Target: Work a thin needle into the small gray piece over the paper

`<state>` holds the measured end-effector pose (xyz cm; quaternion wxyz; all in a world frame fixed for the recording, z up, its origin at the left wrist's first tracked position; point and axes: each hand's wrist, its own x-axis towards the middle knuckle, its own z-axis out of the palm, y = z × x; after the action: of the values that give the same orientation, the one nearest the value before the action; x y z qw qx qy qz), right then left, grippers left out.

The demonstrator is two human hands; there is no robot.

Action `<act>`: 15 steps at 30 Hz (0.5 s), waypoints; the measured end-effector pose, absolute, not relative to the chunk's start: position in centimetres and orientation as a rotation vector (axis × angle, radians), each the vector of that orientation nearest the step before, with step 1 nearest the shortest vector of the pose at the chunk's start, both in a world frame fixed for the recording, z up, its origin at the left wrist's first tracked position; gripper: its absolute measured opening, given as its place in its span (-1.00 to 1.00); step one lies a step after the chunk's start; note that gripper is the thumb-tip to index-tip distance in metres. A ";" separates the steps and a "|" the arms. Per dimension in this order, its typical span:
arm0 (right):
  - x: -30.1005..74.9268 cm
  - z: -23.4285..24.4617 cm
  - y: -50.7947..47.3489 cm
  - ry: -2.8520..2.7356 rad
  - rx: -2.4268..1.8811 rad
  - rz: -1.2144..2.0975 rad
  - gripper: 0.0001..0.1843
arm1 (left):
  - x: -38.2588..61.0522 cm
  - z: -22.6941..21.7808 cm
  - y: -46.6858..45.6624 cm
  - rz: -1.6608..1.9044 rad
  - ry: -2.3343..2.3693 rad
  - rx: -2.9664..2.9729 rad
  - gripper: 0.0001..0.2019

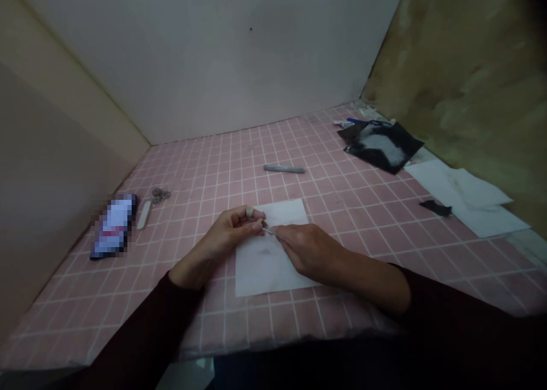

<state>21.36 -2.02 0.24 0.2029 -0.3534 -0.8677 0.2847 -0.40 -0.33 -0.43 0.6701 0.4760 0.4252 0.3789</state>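
Both my hands meet over a white sheet of paper [273,262] lying on the pink grid-patterned table [342,208]. My left hand [233,228] is curled, its fingertips pinched together near the sheet's upper left part. My right hand [305,247] is closed and pinches a thin, small metal tool [268,230] whose tip points at the left fingertips. What the left fingers hold, if anything, is too small to make out. Dark sleeves cover both forearms.
A grey pen [284,168] lies beyond the sheet. At the left are a phone [113,225], a white nail file [144,214] and small scissors [159,195]. Black plastic wrapping [380,142], white sheets [470,199] and a small black scrap [436,208] lie at the right. Walls enclose three sides.
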 end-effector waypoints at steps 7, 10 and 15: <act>22.2 1.9 0.1 -1.301 -0.927 2.301 -0.78 | -0.6 0.6 -0.7 0.829 0.834 1.245 -0.81; 22.2 1.9 0.2 -1.079 -0.883 2.420 -0.81 | -0.7 0.6 -0.7 0.838 0.839 1.288 -0.80; 21.5 1.2 -1.5 -1.806 -0.954 1.726 -0.78 | -0.6 0.4 -0.6 0.877 0.870 1.283 -0.80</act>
<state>21.51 -1.54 1.20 0.2316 -0.3470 -0.6569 0.6280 -0.57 -0.64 0.40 0.6289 0.5601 0.3797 0.3828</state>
